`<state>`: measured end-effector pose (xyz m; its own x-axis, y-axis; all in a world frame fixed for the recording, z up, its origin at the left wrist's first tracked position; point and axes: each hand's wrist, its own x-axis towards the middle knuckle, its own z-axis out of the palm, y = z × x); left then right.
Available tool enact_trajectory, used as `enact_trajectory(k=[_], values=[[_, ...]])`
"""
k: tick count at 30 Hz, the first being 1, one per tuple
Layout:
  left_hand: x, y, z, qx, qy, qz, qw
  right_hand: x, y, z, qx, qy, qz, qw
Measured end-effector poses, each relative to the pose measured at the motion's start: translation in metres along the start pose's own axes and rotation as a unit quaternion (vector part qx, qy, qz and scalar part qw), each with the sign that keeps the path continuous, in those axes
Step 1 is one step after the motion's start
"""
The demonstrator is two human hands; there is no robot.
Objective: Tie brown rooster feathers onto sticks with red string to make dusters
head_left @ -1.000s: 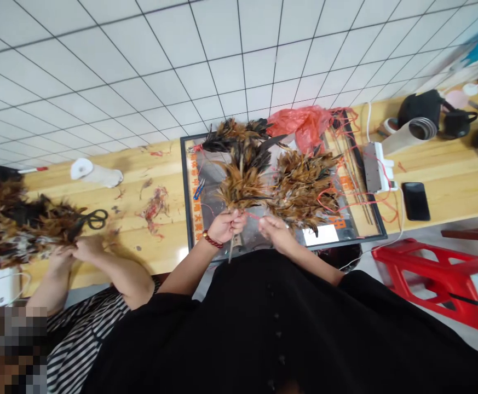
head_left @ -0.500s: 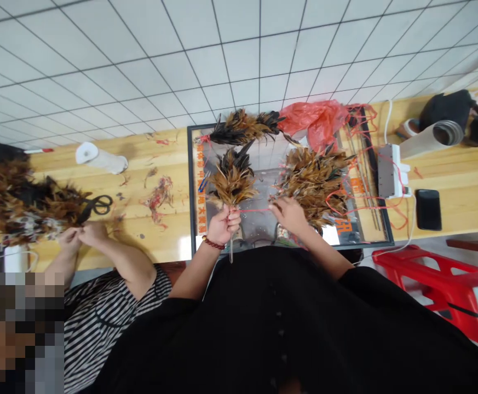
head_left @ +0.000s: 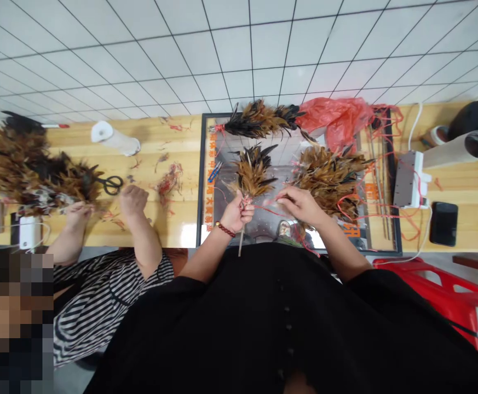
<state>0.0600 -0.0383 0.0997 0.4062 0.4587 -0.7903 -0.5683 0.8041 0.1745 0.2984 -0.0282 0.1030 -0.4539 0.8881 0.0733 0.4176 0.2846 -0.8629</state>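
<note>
Feather bundle (head_left: pixel 255 171), held in left fingers (head_left: pixel 247 209), stick (head_left: pixel 241 243) protruding below

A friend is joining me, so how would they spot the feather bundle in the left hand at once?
On the wooden table, find the black-framed panel. Over it, the left hand, with a red bead bracelet, grips a pale stick. The brown-and-black feather bundle on that stick is the one in hand; the bundle behind it and the bigger pile to its right lie down.
</note>
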Motion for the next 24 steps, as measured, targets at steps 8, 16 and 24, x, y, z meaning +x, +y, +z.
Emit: enact_trajectory(k=[8, 16, 24], values=[[0.006, -0.013, 0.014, 0.072, -0.034, -0.005, 0.997, 0.045, -0.012, 0.022, 0.021, -0.114, -0.110, 0.987], [-0.007, -0.017, 0.010, 0.167, -0.102, 0.076, 0.978, 0.045, -0.025, 0.030, -0.063, -0.063, -0.079, 0.993], [-0.008, -0.013, 0.013, 0.181, -0.089, 0.091, 0.975, 0.021, 0.007, 0.052, 0.045, 0.268, 0.152, 0.950]])
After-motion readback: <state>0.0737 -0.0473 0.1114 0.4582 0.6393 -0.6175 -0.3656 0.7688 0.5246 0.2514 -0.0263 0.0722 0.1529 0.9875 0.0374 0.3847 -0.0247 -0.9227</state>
